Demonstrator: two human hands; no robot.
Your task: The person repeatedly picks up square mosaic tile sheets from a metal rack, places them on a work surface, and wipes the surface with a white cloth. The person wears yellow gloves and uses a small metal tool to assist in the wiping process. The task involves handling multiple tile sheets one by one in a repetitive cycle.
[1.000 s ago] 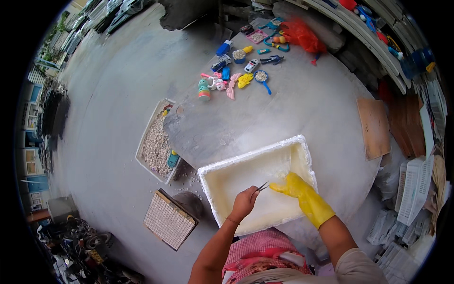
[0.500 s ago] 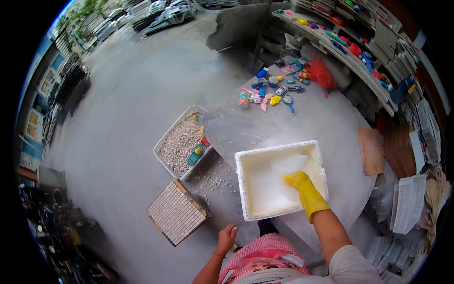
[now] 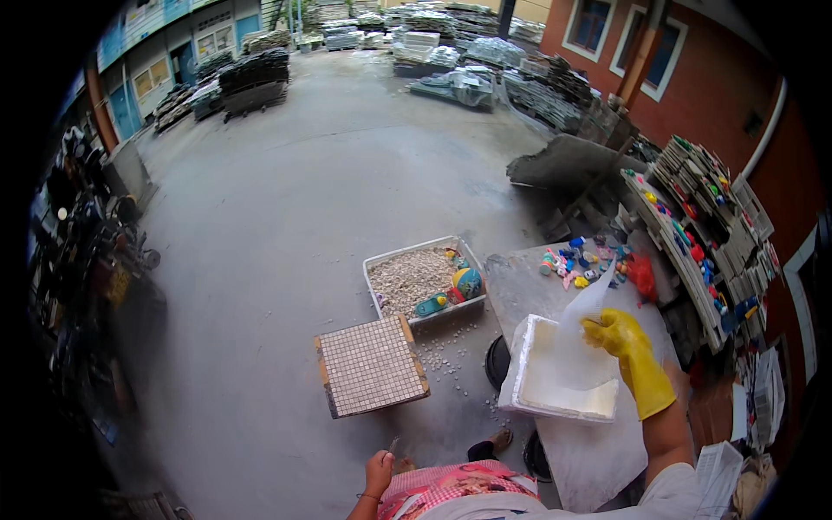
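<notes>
My right hand (image 3: 630, 351), in a yellow rubber glove, grips a thin, whitish, see-through sheet (image 3: 582, 325) by its edge. The sheet stands up out of a white foam box (image 3: 518, 381), its lower part still inside. The box is tilted on a grey table (image 3: 572, 464). Low at the front, my bare left hand (image 3: 379, 473) is closed on a thin metal tool (image 3: 395, 445), too small to name. Ahead of that hand lies a square board of small beige mosaic tiles (image 3: 368, 364) with a brown edge.
Beyond the tile board, a white bin (image 3: 469, 307) holds pebble-like tile pieces (image 3: 409, 282) and toys. Loose pieces (image 3: 446, 360) litter the floor. Small toys (image 3: 579, 260) and a red bag (image 3: 641, 276) lie on the table's far end. Stacked boards (image 3: 732, 251) crowd the right.
My right hand has lifted the sheet up from the foam box, which now sits tilted. The view has swung up and left. My left hand keeps its tool.
</notes>
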